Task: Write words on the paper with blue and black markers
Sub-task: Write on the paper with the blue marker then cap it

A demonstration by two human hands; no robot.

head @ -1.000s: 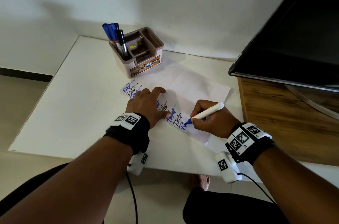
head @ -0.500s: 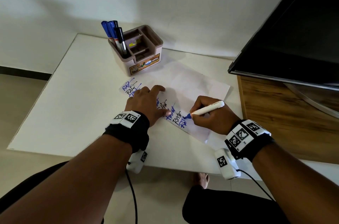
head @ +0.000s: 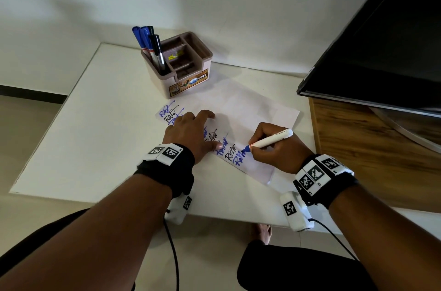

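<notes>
A white sheet of paper (head: 248, 109) lies on the white table (head: 100, 138), with several words in blue and black ink along its near-left edge. My left hand (head: 191, 133) rests flat on the paper, fingers spread, covering part of the writing. My right hand (head: 274, 147) grips a white-bodied blue marker (head: 272, 141), whose blue tip touches the paper at the end of the lowest blue word. Both wrists carry black bands with square-patterned tags.
A beige compartment organizer (head: 183, 66) stands behind the paper and holds several blue and black markers (head: 149, 45) in its left slot. A dark screen (head: 381, 47) overhangs a wooden cabinet (head: 372, 154) at the right. The table's near edge runs below my wrists.
The marker tip has moved a little up and right along the lowest blue word. My left hand stays pressed on the paper.
</notes>
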